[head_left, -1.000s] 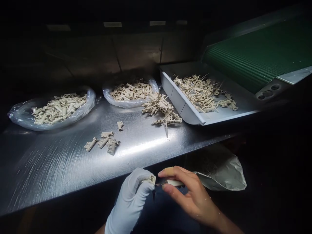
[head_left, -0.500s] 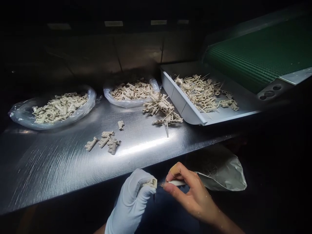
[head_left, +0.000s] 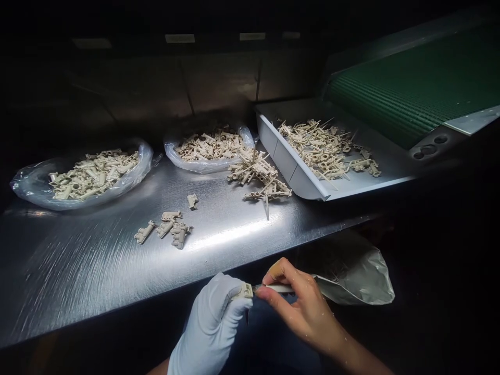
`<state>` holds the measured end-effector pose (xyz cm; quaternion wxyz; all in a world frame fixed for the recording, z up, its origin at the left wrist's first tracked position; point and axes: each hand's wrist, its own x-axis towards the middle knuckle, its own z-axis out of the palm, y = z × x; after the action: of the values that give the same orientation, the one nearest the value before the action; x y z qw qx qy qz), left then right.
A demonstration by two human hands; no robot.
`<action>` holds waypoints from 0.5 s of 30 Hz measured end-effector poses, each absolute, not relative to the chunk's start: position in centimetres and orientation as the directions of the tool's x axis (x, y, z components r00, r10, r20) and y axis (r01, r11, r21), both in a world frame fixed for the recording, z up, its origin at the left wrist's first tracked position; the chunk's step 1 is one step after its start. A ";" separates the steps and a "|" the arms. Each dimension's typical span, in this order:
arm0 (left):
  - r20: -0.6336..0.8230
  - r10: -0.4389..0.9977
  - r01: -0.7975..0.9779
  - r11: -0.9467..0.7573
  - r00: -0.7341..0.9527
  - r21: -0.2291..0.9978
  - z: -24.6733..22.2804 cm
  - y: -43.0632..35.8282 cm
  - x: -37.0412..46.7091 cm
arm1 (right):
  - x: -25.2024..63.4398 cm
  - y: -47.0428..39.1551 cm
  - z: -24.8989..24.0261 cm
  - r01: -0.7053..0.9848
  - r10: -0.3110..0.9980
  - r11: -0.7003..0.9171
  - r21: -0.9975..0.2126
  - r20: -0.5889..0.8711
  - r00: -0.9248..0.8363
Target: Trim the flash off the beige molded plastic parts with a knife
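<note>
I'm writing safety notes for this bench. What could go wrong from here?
The slim tip of the white-handled tool points at the pale part in the gloved left hand; a slip might catch the glove. The right hand is bare, its fingertips close to that tip, so they could get nicked. A sleeve might sweep the loose pile off the bench.

A strong light glares off the scratched metal table (head_left: pixel 117 271) at mid-frame, while the upper left falls into deep shadow over a dim wall (head_left: pixel 222 78). A green conveyor belt (head_left: pixel 422 83) slopes in at upper right.
</note>
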<state>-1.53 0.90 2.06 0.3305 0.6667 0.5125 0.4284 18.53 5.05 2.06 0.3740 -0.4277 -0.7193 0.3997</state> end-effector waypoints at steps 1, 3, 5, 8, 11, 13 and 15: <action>0.232 0.967 0.398 -0.257 0.109 0.881 2.0 0.8 -1.5 | 18.5 5.1 2.1 0.308 0.914 0.310 -0.899 0.193 -0.357; 0.210 0.973 0.392 -0.230 0.094 0.891 2.0 0.6 -1.4 | 18.5 5.1 2.1 0.271 0.913 0.301 -0.914 0.193 -0.360; 0.171 0.984 0.392 -0.177 0.052 0.903 2.0 0.2 -1.2 | 18.5 5.0 1.9 0.222 0.909 0.304 -0.927 0.212 -0.358; 0.132 0.991 0.401 -0.118 -0.007 0.909 2.0 -0.2 -1.0 | 18.5 4.7 1.4 0.183 0.898 0.363 -0.914 0.291 -0.329; 0.109 0.994 0.395 -0.096 -0.010 0.913 2.1 -0.3 -1.0 | 18.4 4.4 0.7 0.178 0.884 0.428 -0.886 0.370 -0.285; 0.115 0.993 0.392 -0.102 -0.009 0.914 2.0 -0.3 -1.0 | 18.3 4.3 0.4 0.182 0.880 0.445 -0.877 0.391 -0.270; 0.124 0.992 0.393 -0.109 -0.013 0.913 2.0 -0.3 -1.1 | 18.2 4.3 0.4 0.184 0.879 0.446 -0.876 0.390 -0.273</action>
<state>-1.06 -0.33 2.03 0.3498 0.6094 0.5684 0.4280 18.22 4.30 0.40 0.4715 -0.3756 -0.7076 0.3687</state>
